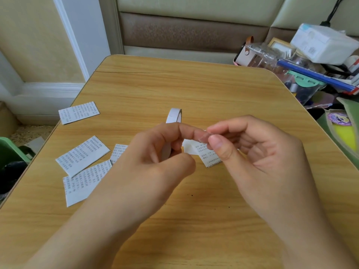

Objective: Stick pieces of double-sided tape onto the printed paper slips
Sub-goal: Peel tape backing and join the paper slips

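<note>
Both hands pinch: your left hand (155, 152) grips the tape roll (173, 118), your right hand (252, 150) the slip (208, 155) at 3 o'clock of it; next, tear off a piece and press it down.

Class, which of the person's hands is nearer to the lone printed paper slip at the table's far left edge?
Left. The left hand is right of the lone printed paper slip, closer to the camera; the right hand lies farther right.

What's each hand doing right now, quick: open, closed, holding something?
Left hand: closed, holding the tape roll, fingertip at the tape piece.
Right hand: closed, thumb and fingers pinching the tape piece above a paper slip.
</note>
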